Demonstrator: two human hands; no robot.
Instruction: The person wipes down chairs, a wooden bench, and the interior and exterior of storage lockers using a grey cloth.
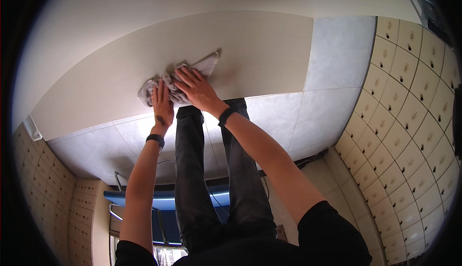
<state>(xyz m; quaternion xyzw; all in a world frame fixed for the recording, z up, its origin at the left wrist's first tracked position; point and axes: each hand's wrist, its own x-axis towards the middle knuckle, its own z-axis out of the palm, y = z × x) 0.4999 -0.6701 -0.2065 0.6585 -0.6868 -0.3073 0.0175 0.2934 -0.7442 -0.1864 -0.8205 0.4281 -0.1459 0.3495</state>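
A crumpled greyish cloth [169, 85] lies against a pale wood-grain panel [260, 53], close to its near edge. One thin corner of the cloth sticks out to the upper right. My left hand [162, 103] presses on the cloth's left part with its fingers stretched forward. Over the right part of the same cloth, my right hand [198, 89] lies with its fingers spread and pressing down. Both wrists wear dark bands. My palms hide part of the cloth.
Rows of numbered locker doors [404, 121] stand at the right, and more lockers [43, 179] at the left. A blue padded bench [166, 198] with metal legs is behind my legs. Grey tiles [270, 121] cover the floor, with a dark cable [306, 163] along its edge.
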